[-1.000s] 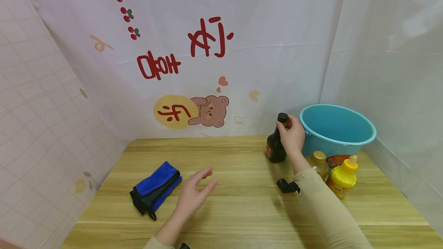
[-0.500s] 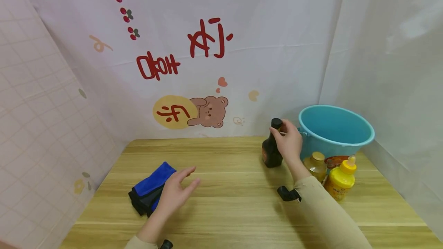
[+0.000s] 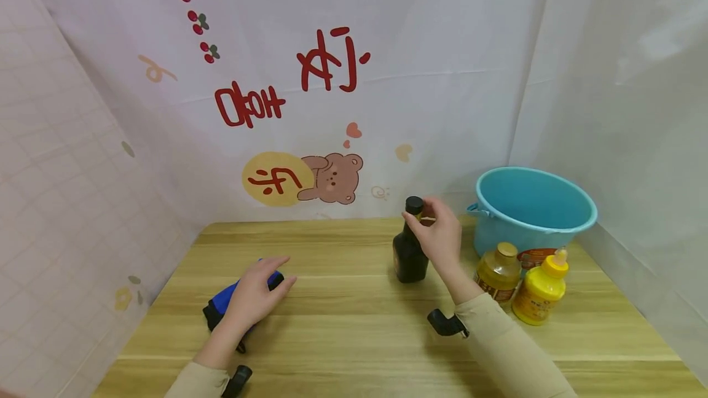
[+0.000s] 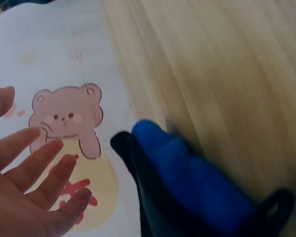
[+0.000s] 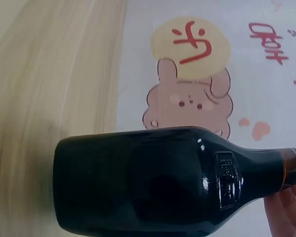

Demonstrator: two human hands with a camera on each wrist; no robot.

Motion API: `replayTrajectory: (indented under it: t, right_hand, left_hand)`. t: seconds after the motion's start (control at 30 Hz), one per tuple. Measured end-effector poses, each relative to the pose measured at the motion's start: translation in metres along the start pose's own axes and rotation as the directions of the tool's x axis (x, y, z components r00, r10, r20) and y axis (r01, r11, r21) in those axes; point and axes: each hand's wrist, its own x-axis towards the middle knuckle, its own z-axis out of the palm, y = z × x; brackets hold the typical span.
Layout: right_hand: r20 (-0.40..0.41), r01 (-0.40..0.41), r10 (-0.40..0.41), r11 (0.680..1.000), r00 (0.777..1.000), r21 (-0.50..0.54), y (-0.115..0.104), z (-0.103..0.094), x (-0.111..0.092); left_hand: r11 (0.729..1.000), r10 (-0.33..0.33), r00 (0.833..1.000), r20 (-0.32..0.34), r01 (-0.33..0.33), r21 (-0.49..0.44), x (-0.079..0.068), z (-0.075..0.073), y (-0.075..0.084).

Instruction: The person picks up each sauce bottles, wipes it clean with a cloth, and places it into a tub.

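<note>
A dark glass bottle (image 3: 410,258) with a black cap stands upright or is held just over the table; I cannot tell which. My right hand (image 3: 440,235) pinches it by the neck, just below the cap. In the right wrist view the dark bottle (image 5: 138,182) fills the lower half, with fingers (image 5: 286,212) at its neck. My left hand (image 3: 256,290) hovers over a folded blue and black cloth (image 3: 224,300), its fingers spread and holding nothing. In the left wrist view the cloth (image 4: 187,182) lies beside the left hand (image 4: 29,187), apart from it.
A light blue bucket (image 3: 536,229) stands at the back right. In front of it are a jar with a gold lid (image 3: 499,272) and a yellow squeeze bottle (image 3: 541,293). A printed white sheet (image 3: 442,109) hangs behind the wooden table (image 3: 354,336).
My right hand has brought the dark bottle leftward and nearer, away from the bucket. My left hand has moved left, from beside the cloth to over it.
</note>
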Motion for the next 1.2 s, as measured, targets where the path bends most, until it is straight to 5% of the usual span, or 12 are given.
replayTrajectory:
  t: [0.53,1.2]
  right_hand:
    - [-0.025,-0.044,0.044,0.999,0.999,0.007,-0.021,0.034,-0.020]
    - [0.036,-0.037,0.038,0.999,0.999,-0.031,-0.033,0.041,-0.030]
  left_hand:
    - [0.998,0.001,0.999,0.034,-0.003,0.060,-0.002,-0.006,-0.020]
    - [0.988,0.016,0.999,0.039,-0.021,0.151,-0.003,-0.014,-0.039]
